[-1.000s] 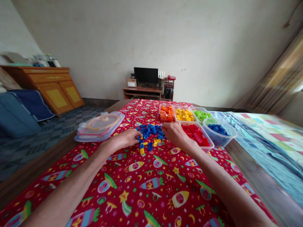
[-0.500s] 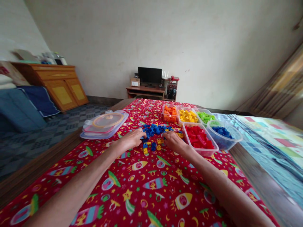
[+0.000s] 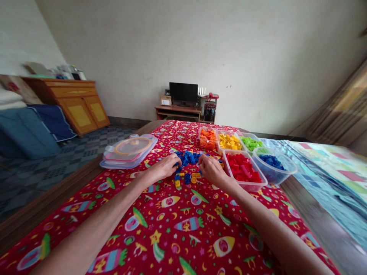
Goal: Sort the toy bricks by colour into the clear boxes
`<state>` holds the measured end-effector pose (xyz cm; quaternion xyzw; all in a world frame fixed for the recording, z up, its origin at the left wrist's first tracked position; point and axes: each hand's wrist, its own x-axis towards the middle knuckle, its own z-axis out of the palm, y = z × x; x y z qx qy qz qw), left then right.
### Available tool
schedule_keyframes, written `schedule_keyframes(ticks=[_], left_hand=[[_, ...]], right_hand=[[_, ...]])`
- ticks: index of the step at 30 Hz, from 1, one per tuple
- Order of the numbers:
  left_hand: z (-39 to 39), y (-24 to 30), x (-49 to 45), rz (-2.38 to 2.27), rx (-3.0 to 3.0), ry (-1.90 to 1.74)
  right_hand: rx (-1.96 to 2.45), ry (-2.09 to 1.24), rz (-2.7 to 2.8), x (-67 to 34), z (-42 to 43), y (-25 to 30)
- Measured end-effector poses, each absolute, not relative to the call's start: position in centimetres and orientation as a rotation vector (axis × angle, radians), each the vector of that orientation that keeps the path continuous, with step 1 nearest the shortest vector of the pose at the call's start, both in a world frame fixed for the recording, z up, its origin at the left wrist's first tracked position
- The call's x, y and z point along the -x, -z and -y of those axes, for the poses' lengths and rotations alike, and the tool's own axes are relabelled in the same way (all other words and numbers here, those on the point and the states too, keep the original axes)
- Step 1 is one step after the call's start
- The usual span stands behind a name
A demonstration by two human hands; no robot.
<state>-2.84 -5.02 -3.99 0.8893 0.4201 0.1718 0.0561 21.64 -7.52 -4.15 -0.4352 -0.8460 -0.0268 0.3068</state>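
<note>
Blue studded plastic bricks [image 3: 187, 156] heaped between curled left hand [image 3: 165, 168] and right hand [image 3: 211, 169]; grip indiscernible.

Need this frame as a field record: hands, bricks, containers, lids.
left hand: fingertips on loose bricks, blue and yellow; grasp unclear
right hand: on the pile's right side; grasp unclear
containers: orange tub, yellow tub, green tub, red tub, blue bowl, right of the pile
lid stack: left of the pile
surface: red rocket-print tablecloth

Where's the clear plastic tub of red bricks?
Head view: clear plastic tub of red bricks sits right of the right hand, left of the round blue-brick tub.
</note>
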Motion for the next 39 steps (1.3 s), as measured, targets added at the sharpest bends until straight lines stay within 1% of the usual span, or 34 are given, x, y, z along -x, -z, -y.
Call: schedule_keyframes(ticks=[3,5,11,16,20,22,25,26,27,28,29,34,37,39], left_hand=[[4.8,4.8,2.9,-1.104,-2.714,-0.520],[4.7,5.2,2.9,-1.077,-2.720,-0.508],[5.0,5.5,2.8,-1.248,-2.716,-0.533],[6.1,4.5,2.0,-1.267,-2.723,-0.476],[6.0,4.3,2.0,-1.266,-2.728,-0.443],[5.5,4.6,2.4,-1.275,-2.698,-0.485],[4.6,5.0,3.1,-1.252,-2.657,-0.513],[4.4,5.1,3.3,-1.245,-2.648,-0.509],[4.3,5.1,3.4,-1.243,-2.638,-0.500],[4.2,5.0,3.5,-1.248,-2.623,-0.490],[4.2,4.9,3.5,-1.265,-2.600,-0.483],[4.7,3.6,3.3,-1.379,-2.454,-0.442],[5.1,2.7,3.4,-1.365,-2.469,-0.379],[5.5,2.4,3.3,-1.325,-2.517,-0.295]], right_hand=[[1.217,0.118,2.314,-22.1,7.4,4.5],[1.174,0.151,2.415,-22.7,7.6,4.8],[0.883,0.315,2.721,-24.0,8.7,4.9],[0.952,0.124,2.672,-23.5,8.3,4.7],[1.174,-0.176,2.358,-22.3,7.6,4.1],[1.249,-0.539,2.130,-21.7,7.5,3.3],[1.138,-1.203,1.791,-20.6,7.9,2.4],[1.073,-1.346,1.704,-20.3,8.2,2.2],[1.030,-1.411,1.665,-20.0,8.4,2.2],[1.015,-1.393,1.685,-19.7,8.7,2.3],[1.030,-1.298,1.752,-19.5,9.0,2.5],[1.184,-0.439,2.258,-18.5,10.3,3.3],[1.298,-0.082,2.533,-18.1,11.1,3.7],[1.314,0.058,2.615,-17.9,11.5,4.1]])
